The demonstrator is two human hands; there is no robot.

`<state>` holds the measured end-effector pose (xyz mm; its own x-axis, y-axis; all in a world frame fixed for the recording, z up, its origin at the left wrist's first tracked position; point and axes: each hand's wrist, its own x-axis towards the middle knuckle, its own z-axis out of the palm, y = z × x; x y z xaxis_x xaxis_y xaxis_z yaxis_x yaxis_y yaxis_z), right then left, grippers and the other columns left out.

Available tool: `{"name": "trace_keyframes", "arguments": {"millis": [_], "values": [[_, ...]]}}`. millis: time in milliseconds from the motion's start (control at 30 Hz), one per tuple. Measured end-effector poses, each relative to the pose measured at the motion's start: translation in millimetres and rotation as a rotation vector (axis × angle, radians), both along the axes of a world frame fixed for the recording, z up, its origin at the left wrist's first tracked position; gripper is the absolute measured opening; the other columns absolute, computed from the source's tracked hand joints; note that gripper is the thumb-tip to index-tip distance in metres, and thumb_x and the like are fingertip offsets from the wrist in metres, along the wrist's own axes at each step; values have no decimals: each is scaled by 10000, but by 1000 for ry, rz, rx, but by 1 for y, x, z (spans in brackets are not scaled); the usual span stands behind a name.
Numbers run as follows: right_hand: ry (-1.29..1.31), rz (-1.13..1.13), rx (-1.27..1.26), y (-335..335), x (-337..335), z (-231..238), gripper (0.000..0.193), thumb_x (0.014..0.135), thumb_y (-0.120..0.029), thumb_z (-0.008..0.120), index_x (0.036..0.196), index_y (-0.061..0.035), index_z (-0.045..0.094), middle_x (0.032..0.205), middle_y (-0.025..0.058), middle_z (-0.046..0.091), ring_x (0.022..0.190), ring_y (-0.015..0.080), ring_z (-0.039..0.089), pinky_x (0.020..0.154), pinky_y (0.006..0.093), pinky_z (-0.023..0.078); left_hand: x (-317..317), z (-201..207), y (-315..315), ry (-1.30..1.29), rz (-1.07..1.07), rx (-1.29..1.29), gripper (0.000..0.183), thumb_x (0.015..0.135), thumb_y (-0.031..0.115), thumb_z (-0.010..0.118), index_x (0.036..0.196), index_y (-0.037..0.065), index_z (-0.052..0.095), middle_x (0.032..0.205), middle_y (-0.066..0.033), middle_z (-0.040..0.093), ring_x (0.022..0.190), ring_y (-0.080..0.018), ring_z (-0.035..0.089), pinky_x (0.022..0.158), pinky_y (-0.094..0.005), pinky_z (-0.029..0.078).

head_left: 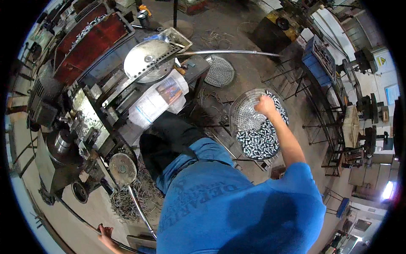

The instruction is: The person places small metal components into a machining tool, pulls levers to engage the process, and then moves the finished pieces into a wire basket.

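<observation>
My right hand [265, 106] is closed over a round perforated metal tray [243, 112], beside many small shiny metal cylinders [258, 139] heaped along its front and right side. Whatever its fingers hold is hidden. At the lower left, my left hand [105, 232] is wrapped around a long dark bar [76, 214] that runs up to a greasy machine. On that machine are a shiny steel chuck [62, 142] and a round metal handwheel [122, 168].
Newspaper [158, 97] covers part of the bench by my legs, near a large metal disc [148, 59]. Another perforated disc [219, 71] lies on the floor beyond. Metal shavings [137, 194] pile below the machine. A blue crate [319, 61] stands on the right, a red bin [91, 46] far left.
</observation>
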<state>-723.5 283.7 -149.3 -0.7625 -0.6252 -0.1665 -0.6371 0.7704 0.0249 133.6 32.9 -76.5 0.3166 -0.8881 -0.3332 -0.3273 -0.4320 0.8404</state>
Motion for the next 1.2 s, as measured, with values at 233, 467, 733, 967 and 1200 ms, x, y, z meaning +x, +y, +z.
{"name": "trace_keyframes", "arguments": {"millis": [233,467,733,967,1200], "values": [[-215,-215,39,90,41,-55,231,611,-217,617,737,-28,651,822,194,646,809,339,633,767,383,512,41,-19,1,-14,3,18,351,850,294,630,1011,-11,565,595,-67,546,496,-158,541,508,-289,489],[-16,-371,19,145,-9,-83,228,714,-243,539,697,-56,668,789,147,659,769,308,638,729,370,514,21,-7,2,-138,6,16,397,829,339,634,1018,-4,570,589,-50,543,485,-141,536,477,-256,453],[-213,-86,-204,112,11,-60,238,653,-226,613,841,-115,707,862,115,671,797,256,643,756,318,512,28,-11,1,-111,13,23,397,830,313,634,998,-40,566,568,-51,524,465,-139,527,471,-263,462],[-1411,-285,-240,92,135,-39,221,740,-74,599,931,2,681,771,82,668,623,134,602,542,260,487,20,-6,0,-129,57,23,373,833,290,638,1001,-35,560,564,-60,531,464,-144,531,464,-263,465],[-1000,-48,-76,113,148,-54,400,720,-156,579,1109,-75,621,909,136,668,788,202,631,726,268,494,29,-9,-4,-65,6,68,344,844,291,628,968,-25,573,562,-46,523,470,-147,531,473,-270,472]]}}
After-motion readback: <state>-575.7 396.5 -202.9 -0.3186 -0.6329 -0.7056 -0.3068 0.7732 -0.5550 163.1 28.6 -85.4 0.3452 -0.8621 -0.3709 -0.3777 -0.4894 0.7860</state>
